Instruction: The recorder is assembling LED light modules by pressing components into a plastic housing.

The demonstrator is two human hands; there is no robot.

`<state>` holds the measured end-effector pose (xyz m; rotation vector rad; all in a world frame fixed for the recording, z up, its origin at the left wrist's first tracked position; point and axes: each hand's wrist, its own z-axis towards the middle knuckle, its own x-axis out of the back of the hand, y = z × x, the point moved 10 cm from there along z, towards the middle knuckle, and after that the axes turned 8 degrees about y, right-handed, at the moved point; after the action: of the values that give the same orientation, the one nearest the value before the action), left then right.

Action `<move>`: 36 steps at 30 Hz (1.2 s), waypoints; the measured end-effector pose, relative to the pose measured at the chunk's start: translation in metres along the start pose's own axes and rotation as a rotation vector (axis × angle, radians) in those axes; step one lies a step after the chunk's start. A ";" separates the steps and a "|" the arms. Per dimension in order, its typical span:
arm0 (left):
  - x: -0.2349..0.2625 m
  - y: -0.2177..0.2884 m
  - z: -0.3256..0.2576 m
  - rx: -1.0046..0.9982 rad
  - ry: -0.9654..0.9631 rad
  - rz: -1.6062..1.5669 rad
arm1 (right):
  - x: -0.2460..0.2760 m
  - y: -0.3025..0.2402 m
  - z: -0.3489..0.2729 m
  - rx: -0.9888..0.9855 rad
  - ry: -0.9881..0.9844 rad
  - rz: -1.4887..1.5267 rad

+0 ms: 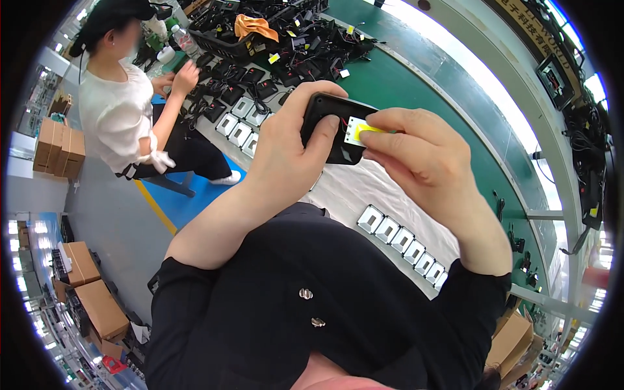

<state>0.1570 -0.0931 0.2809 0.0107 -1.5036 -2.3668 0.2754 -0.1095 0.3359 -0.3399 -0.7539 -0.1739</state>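
Left hand wrapped around a small black plastic box-shaped housing, thumb laid across its face, held up above the surface in front of the chest. Right hand closed in a pinch on a small square white plate with a yellow centre, pressed against the open face of the black housing; thin red wire just visible beside the plate. Both forearms bare, rising from black sleeves at the lower edge.

Directly beneath the hands, a pale grey sheet spread over the long green surface. On the sheet, a row of silver rectangular reflector frames lying side by side near the right forearm; a second cluster of the same frames further up, to the left. Beyond, a heap of black housings with wires and yellow tags, with an orange cloth on top.

At the upper left, a seated person in a white top, one hand at the surface edge. Brown cardboard boxes on the floor at far left.
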 end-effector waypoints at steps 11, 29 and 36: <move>-0.004 -0.003 0.002 0.201 -0.241 -0.317 | -0.012 -0.003 0.015 0.123 0.160 0.000; 0.002 -0.004 0.005 0.231 -0.171 -0.412 | 0.001 -0.013 0.003 0.129 0.154 -0.116; 0.006 -0.004 0.014 0.151 -0.029 -0.314 | 0.010 -0.027 0.002 0.204 0.196 -0.240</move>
<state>0.1474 -0.0813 0.2848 0.2676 -1.8054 -2.4889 0.2741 -0.1343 0.3502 -0.0358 -0.6102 -0.3485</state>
